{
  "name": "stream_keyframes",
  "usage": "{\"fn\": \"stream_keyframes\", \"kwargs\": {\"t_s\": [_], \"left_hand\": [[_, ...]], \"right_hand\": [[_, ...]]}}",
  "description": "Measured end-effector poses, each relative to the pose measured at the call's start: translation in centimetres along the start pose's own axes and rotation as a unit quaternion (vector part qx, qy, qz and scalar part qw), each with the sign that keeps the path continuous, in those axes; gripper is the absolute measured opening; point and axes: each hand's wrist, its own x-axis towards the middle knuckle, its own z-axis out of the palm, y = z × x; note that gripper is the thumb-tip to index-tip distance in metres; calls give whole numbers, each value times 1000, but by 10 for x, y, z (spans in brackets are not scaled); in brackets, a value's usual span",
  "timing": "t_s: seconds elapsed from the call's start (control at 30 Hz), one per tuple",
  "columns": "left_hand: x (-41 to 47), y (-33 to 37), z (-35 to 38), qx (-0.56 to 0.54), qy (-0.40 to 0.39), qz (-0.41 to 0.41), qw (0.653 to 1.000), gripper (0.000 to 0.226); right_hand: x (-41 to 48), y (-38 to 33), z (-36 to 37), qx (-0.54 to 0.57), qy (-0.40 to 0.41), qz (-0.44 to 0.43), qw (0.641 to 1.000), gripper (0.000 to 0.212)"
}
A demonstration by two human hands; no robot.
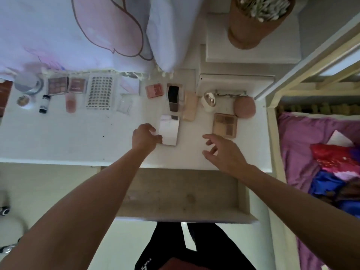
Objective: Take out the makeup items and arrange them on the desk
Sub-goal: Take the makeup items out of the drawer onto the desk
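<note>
Reaching across the open drawer (175,193), the left hand (147,136) is curling its fingers round the left edge of a glossy white case (169,131), which is lying flat on the white desk (78,133) toward its front edge. The right hand (224,151) is hovering over the desk with fingers spread, holding nothing, just in front of a brown eyeshadow palette (225,124). Behind the white case, a dark bottle (173,98) and a peach compact (190,109) are lying side by side. A pink puff (244,107) is sitting further right, and a lash tray (100,93) is lying well to the left.
</note>
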Motion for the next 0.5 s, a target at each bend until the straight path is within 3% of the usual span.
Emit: {"fn": "stream_keyframes", "kwargs": {"t_s": [0.1, 0.27, 0.5], "left_hand": [[-14, -17, -6, 41, 25, 24, 999, 27], [-61, -62, -15, 17, 85, 0, 996, 22], [-109, -200, -37, 82, 108, -108, 985, 22]], "right_hand": [[-20, 6, 19, -6, -9, -10, 1000, 47], [-53, 7, 58, 0, -25, -27, 999, 35], [-96, 5, 133, -70, -222, 57, 971, 45]]}}
